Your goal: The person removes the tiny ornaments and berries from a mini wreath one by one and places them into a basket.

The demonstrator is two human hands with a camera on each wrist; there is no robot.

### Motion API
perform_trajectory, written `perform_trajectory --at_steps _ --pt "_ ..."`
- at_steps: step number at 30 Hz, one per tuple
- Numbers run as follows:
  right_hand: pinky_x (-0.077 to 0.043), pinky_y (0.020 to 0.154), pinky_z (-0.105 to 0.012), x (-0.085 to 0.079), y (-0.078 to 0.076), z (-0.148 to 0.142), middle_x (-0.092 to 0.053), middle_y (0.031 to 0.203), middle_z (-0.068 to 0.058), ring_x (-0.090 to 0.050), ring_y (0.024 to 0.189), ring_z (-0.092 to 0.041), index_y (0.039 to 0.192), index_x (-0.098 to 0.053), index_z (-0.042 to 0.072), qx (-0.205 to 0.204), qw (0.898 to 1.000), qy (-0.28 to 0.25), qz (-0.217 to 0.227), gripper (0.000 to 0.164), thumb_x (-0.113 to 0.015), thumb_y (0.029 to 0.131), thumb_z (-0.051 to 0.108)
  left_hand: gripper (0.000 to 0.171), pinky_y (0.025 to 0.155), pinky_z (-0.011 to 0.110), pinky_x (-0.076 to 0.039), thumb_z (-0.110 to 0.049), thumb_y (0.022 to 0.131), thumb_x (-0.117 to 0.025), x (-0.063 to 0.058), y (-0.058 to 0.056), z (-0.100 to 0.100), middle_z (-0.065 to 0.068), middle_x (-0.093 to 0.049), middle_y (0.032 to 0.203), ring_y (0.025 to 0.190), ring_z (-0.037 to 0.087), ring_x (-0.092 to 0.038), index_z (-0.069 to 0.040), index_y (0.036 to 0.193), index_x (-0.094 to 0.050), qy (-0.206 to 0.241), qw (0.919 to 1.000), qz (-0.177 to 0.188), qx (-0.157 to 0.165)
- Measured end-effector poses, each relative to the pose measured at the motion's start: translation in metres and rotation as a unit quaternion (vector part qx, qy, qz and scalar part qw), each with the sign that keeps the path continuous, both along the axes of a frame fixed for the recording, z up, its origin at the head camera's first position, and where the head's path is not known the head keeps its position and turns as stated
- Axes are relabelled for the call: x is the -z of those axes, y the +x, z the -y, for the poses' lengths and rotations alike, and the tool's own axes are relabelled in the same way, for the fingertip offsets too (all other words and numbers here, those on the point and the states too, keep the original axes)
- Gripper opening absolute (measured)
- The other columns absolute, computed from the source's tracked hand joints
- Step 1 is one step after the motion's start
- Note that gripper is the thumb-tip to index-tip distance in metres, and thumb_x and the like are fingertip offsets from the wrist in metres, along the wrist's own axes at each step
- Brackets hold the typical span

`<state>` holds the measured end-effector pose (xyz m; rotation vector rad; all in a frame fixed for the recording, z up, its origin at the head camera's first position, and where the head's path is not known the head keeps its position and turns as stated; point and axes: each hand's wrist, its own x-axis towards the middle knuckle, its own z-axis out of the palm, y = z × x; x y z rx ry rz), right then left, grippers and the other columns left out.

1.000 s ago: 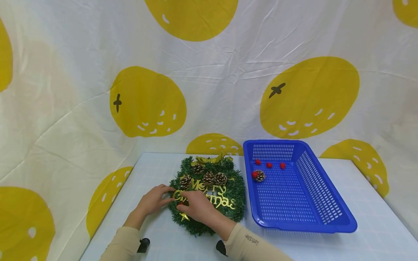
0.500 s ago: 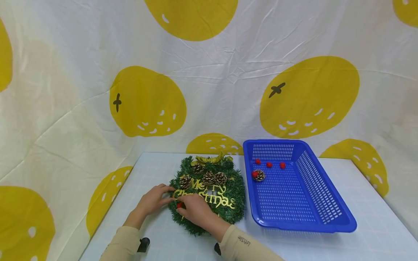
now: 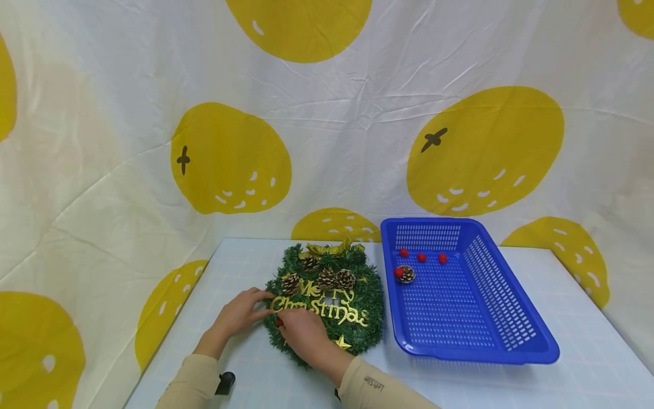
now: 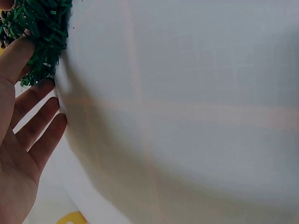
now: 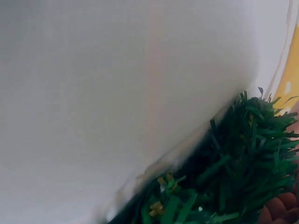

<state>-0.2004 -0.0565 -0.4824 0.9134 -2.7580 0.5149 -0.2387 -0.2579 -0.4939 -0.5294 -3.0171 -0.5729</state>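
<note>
A green tinsel wreath (image 3: 372, 301) lies on the table, bearing gold "Merry Christmas" lettering (image 3: 339, 313), several pine cones (image 3: 326, 279) and a gold star (image 3: 342, 342). My left hand (image 3: 241, 312) holds the wreath's left edge; in the left wrist view its thumb lies on the green tinsel (image 4: 49, 32) and the other fingers reach down to the table. At the wreath's lower left, my right hand (image 3: 306, 336) pinches a small red ball (image 3: 279, 322), mostly hidden by the fingers. Tinsel (image 5: 243, 158) covers most of that hand in the right wrist view.
Right of the wreath stands a blue perforated basket (image 3: 511, 318). Inside are several red balls (image 3: 442, 258) and a pine cone (image 3: 407, 275) near its left wall. A gold ribbon bow (image 3: 329, 249) tops the wreath. Behind the table hangs a white cloth (image 3: 347, 153) with yellow fruit prints.
My right hand has shifted slightly down the wreath, uncovering more of the lettering and the gold star to its right. The left hand keeps its place on the edge.
</note>
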Motion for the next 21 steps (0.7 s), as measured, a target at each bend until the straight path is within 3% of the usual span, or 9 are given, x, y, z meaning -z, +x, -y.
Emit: perform_trajectory --at_steps 4,12,21 --pt "-0.040 0.042 -0.020 0.002 0.000 0.003 -0.066 0.071 0.007 -0.054 0.051 -0.005 0.086 -0.071 0.020 0.018 0.999 0.015 -0.030 0.008 -0.074 0.089 0.026 0.033 0.087 0.049 -0.052 -0.030 0.089 -0.073 0.001 0.000 -0.001 0.006 -0.063 0.115 0.108 0.029 -0.061 -0.017 0.118 -0.069 -0.001 1.0000 0.000 -0.003" --pt "-0.037 0.038 -0.018 0.010 0.000 0.004 -0.066 0.073 0.012 -0.053 0.049 -0.004 0.084 -0.073 0.024 0.016 0.990 0.076 -0.121 0.006 -0.076 0.087 0.028 0.034 0.088 0.050 -0.051 -0.031 0.089 -0.073 0.001 0.000 0.000 0.006 -0.063 0.114 0.108 0.030 -0.060 -0.016 0.119 -0.068 -0.007 1.0000 -0.003 0.003" --pt "-0.036 0.035 -0.022 0.011 0.002 0.007 -0.064 0.071 0.011 -0.051 0.046 -0.006 0.078 -0.071 0.023 0.028 0.986 0.075 -0.148 0.010 -0.076 0.086 0.023 0.034 0.088 0.050 -0.051 -0.031 0.089 -0.073 -0.001 0.000 0.000 0.007 -0.063 0.115 0.108 0.030 -0.060 -0.016 0.119 -0.068 -0.012 0.9999 -0.002 0.002"
